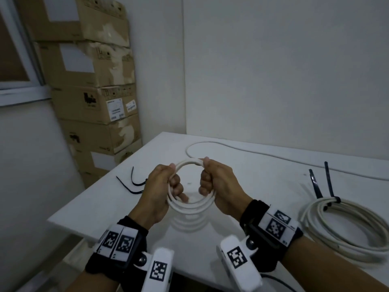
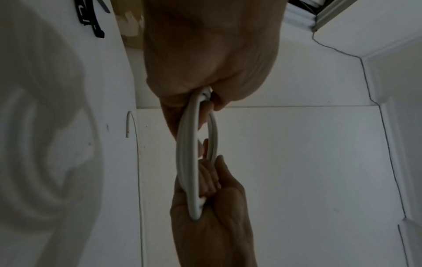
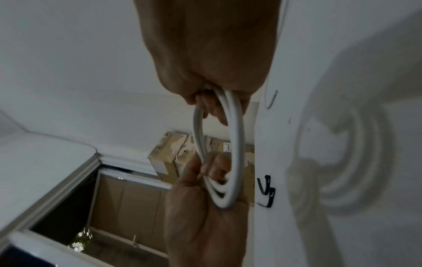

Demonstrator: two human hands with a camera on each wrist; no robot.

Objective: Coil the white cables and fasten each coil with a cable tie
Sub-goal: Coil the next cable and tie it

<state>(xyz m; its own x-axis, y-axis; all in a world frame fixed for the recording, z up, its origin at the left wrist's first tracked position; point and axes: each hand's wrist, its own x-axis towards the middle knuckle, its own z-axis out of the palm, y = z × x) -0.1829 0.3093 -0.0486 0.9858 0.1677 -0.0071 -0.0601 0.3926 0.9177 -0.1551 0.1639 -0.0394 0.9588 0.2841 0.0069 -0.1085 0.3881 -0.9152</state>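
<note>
Head view: a small white cable coil (image 1: 190, 204) is being held above the table (image 1: 126, 199), gripped by the left hand (image 1: 162, 190) and right hand (image 1: 219, 186); a tied coil (image 1: 345, 226) is lying at right, black cable ties (image 1: 130, 184) at left. Left wrist view: the coil is being clasped edge-on by curled fingers (image 2: 206, 115). Right wrist view: the strands are being pinched between both hands.

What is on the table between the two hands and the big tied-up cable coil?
Nothing: in the head view only bare white table.

Edge-on white cable coil (image 2: 186, 162) gripped at the top by left hand (image 2: 210, 54), at the bottom by right hand (image 2: 212, 213), above white table (image 2: 57, 180), black cable ties (image 2: 91, 21) at its edge.
</note>
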